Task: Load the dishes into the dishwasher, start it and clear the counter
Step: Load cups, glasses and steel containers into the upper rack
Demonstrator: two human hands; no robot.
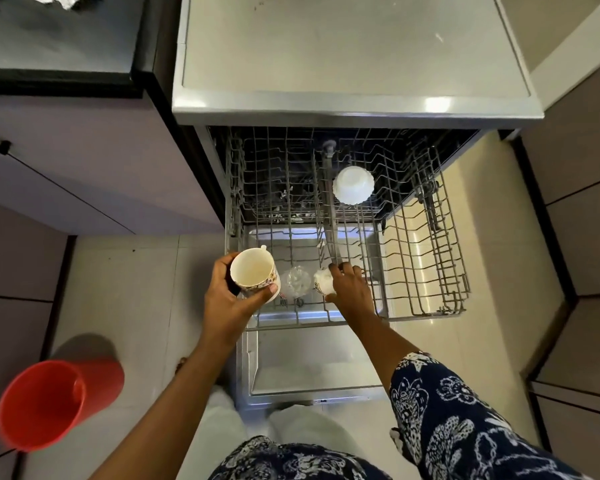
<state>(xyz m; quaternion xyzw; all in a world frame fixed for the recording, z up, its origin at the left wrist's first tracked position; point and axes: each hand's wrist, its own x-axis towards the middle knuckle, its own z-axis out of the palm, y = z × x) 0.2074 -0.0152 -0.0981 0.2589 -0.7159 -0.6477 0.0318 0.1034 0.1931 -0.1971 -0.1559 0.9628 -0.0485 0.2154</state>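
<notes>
left hand [227, 299] wraps patterned mug [253, 271], mouth up. right hand [352, 289] curls on small white cup [323, 285] at rack [413, 317] front. upturned glass [295, 284] at mug's 3 o'clock, free slots at 12; left hand nearer.

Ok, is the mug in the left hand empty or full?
Empty: the left hand grips the mug with its mouth toward the camera, and only bare cream interior shows.

Cream patterned mug [253, 271] tilts mouth-up beside a clear glass [295, 283] and white cup [323, 285]; upturned white bowl [353, 185] sits farther back.
</notes>
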